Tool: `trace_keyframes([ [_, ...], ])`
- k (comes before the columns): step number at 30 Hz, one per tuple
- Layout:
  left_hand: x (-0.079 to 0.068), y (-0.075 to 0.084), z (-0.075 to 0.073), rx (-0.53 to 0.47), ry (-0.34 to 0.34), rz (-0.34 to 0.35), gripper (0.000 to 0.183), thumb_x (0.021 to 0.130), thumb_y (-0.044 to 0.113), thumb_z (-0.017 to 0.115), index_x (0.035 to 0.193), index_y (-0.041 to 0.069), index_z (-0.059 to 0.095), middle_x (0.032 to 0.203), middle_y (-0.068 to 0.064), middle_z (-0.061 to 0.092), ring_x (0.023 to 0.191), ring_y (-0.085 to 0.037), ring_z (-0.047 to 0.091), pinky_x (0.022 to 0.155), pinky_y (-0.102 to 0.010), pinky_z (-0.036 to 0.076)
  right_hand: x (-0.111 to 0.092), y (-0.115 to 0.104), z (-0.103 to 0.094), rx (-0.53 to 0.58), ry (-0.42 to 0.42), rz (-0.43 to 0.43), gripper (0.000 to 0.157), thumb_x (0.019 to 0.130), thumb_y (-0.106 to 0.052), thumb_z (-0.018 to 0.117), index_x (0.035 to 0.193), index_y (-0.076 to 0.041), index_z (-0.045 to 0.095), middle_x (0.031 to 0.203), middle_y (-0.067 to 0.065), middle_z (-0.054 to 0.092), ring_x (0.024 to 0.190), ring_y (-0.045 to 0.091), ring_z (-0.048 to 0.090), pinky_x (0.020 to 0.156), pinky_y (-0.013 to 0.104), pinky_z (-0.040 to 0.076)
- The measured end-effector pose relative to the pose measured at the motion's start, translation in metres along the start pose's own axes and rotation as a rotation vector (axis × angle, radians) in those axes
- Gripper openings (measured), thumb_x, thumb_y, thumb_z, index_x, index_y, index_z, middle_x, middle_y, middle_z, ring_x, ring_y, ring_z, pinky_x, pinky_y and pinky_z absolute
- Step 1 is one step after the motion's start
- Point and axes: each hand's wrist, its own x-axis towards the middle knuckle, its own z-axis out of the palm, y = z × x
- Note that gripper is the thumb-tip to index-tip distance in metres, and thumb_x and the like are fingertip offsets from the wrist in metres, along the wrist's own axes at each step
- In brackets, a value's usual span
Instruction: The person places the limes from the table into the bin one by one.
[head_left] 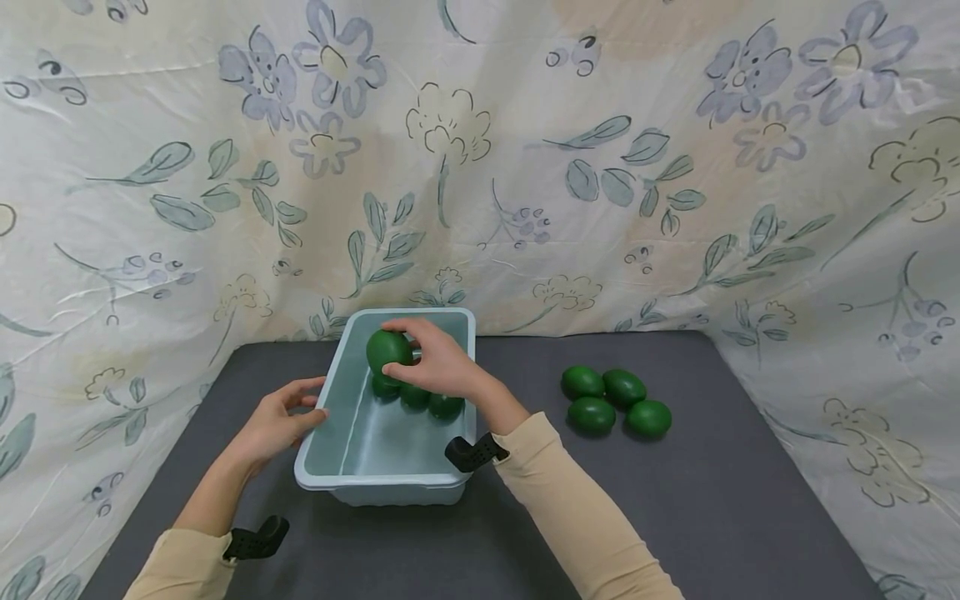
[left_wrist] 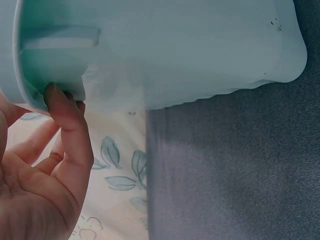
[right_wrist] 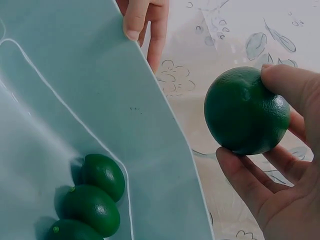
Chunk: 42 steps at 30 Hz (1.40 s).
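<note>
Above the far end of a pale blue-green plastic bin [head_left: 390, 481], my right hand [head_left: 438, 362] grips a glossy dark green lime [right_wrist: 245, 110] between thumb and fingers. Under it, a row of 3 more limes [right_wrist: 102, 177] lies on the bin's floor. My left hand [head_left: 281, 421] pinches the bin's left rim, with the thumb on top and the fingers beneath the lip. From below, the left wrist view shows those fingers curled against the bin's outer wall [left_wrist: 200, 50].
Several loose limes [head_left: 591, 415] sit in a cluster on the dark grey tabletop [head_left: 720, 500], to the right of the bin. A floral cloth [head_left: 510, 167] hangs behind the table and along its sides. Each wrist wears a black band [head_left: 258, 537].
</note>
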Motion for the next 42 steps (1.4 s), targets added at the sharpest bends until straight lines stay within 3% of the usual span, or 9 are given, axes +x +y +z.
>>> trace_keyframes([
  [7, 0.000, 0.000, 0.002, 0.006, 0.008, 0.004, 0.060, 0.090, 0.014, 0.058, 0.142, 0.006, 0.030, 0.125, -0.026, 0.045, 0.086, -0.022, 0.062, 0.065, -0.039, 0.054, -0.002, 0.000, -0.002, -0.045, 0.000, 0.006, 0.061, 0.088, -0.026, 0.063, 0.141, -0.016, 0.035, 0.141, 0.005, 0.036, 0.117, 0.023, 0.048, 0.086, 0.027, 0.047],
  [14, -0.001, 0.001, 0.002, 0.012, 0.009, 0.002, 0.060, 0.090, 0.014, 0.058, 0.142, 0.006, 0.030, 0.125, -0.026, 0.045, 0.088, -0.022, 0.062, 0.065, -0.037, 0.054, -0.005, 0.003, -0.010, -0.052, -0.003, 0.004, 0.062, 0.089, -0.031, 0.060, 0.144, -0.018, 0.031, 0.146, 0.001, 0.031, 0.132, 0.019, 0.034, 0.101, 0.037, 0.038],
  [21, -0.002, 0.000, 0.001, 0.008, 0.007, 0.015, 0.060, 0.090, 0.013, 0.058, 0.142, 0.005, 0.030, 0.124, -0.026, 0.045, 0.088, -0.023, 0.062, 0.066, -0.039, 0.054, -0.015, 0.005, -0.018, -0.036, 0.031, -0.013, 0.059, 0.090, -0.029, 0.059, 0.142, -0.020, 0.034, 0.146, -0.002, 0.032, 0.132, 0.017, 0.033, 0.099, 0.038, 0.039],
  [32, -0.001, 0.001, 0.001, 0.019, 0.004, -0.001, 0.060, 0.089, 0.013, 0.058, 0.142, 0.005, 0.030, 0.124, -0.027, 0.045, 0.085, -0.021, 0.062, 0.066, -0.039, 0.054, -0.036, 0.013, -0.028, -0.091, 0.167, -0.102, 0.053, 0.088, -0.025, 0.063, 0.136, -0.019, 0.042, 0.138, -0.003, 0.042, 0.123, 0.012, 0.043, 0.094, 0.034, 0.043],
  [42, -0.001, 0.000, 0.001, 0.022, 0.006, 0.011, 0.061, 0.089, 0.013, 0.059, 0.142, 0.005, 0.030, 0.124, -0.027, 0.045, 0.086, -0.022, 0.062, 0.065, -0.039, 0.054, -0.064, 0.024, -0.041, -0.098, 0.252, -0.115, 0.052, 0.087, -0.018, 0.065, 0.134, -0.017, 0.045, 0.137, 0.000, 0.044, 0.127, 0.015, 0.040, 0.096, 0.040, 0.042],
])
